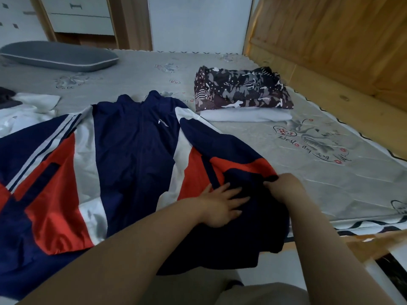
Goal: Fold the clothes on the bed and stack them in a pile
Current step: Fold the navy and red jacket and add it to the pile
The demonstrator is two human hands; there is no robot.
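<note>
A: Done so far?
B: Two folded: patterned garment (242, 90) atop white one (244, 116), stacked on bed (330, 164), far right.
A: In hand now?
B: Jacket (123, 150), spread flat, collar away, near edge of bed. Right sleeve laid over, no real fold yet.
A: Hands?
B: Left hand (222, 204) flat, fingers straight, pressing dark sleeve. Right hand (284, 187) curled, pinching sleeve cuff.
A: Left to do?
B: Probably most of jacket: sleeves in, body doubled, then onto pile. Also loose white cloth (28, 113) and something dark (8, 99) at far left, unfolded. Roughly halfway.
</note>
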